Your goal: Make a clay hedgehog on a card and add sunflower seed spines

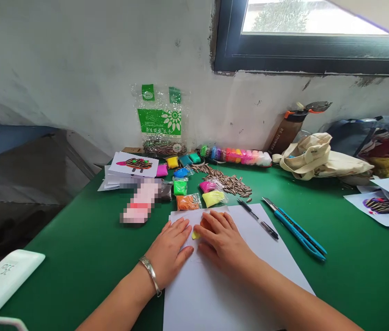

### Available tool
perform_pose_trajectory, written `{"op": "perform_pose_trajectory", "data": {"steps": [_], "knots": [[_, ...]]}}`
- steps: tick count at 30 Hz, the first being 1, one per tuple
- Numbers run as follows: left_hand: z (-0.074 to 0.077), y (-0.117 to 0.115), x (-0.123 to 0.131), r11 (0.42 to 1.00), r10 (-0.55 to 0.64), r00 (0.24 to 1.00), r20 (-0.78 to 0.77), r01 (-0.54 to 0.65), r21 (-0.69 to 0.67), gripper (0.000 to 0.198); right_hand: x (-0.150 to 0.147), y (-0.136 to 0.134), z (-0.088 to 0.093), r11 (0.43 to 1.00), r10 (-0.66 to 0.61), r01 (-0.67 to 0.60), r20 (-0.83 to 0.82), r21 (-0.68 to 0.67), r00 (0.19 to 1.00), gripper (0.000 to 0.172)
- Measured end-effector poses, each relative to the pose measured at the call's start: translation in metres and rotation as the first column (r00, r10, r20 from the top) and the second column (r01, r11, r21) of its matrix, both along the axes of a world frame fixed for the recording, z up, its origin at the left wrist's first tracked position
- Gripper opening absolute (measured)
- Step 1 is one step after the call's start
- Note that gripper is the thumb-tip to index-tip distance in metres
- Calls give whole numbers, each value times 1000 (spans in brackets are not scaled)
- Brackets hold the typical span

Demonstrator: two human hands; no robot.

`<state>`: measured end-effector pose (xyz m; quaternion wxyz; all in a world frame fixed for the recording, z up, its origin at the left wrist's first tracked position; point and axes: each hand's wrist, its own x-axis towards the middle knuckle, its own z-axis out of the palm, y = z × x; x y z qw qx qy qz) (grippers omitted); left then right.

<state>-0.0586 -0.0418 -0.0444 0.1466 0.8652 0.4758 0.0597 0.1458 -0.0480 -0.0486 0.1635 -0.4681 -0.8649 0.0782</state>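
Note:
My left hand [171,246] lies flat on the left edge of white paper [249,294], fingers stretched out, a silver bangle on its wrist. My right hand [222,238] rests on the same paper with its fingers extended and slightly apart. Under its fingers shows part of an orange piece [207,222], apparently modelling clay, mostly covered. A small yellow piece of clay [195,235] peeks out between the two hands. Just beyond the paper are an orange clay packet [187,202] and a yellow clay packet [214,198]. A black pen [258,218] lies on the paper, right of my right hand.
A blue utility knife [296,230] lies right of the paper. Sunflower seeds [227,179] are heaped behind the clay packets, near a seed bag [162,122]. Picture cards [132,165] are stacked at left; a white power bank [6,280] sits front left.

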Motion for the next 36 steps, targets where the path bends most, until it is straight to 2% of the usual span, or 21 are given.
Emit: {"op": "perform_pose_trajectory", "data": {"steps": [3,8,18,24,28,36], "knots": [[2,0,1,1000,5,1000,18,-4,-18,44,2,-4,0,999,18,-18,8,35,1000,39],[2,0,0,1000,-4,999,42,4,-1,43,0,-7,0,992,84,-85,18,96,996,32],[1,0,0,1000,-12,999,49,11,10,43,3,-11,-2,980,112,-121,65,161,992,32],[1,-1,0,1000,-7,1000,24,7,1,43,1,-10,-5,974,101,-105,27,201,994,30],[3,0,1,1000,-8,1000,17,8,0,43,1,-12,-1,975,121,-127,44,184,992,32],[2,0,0,1000,-7,999,41,7,0,43,3,-11,3,988,62,-66,29,137,998,36]]}}
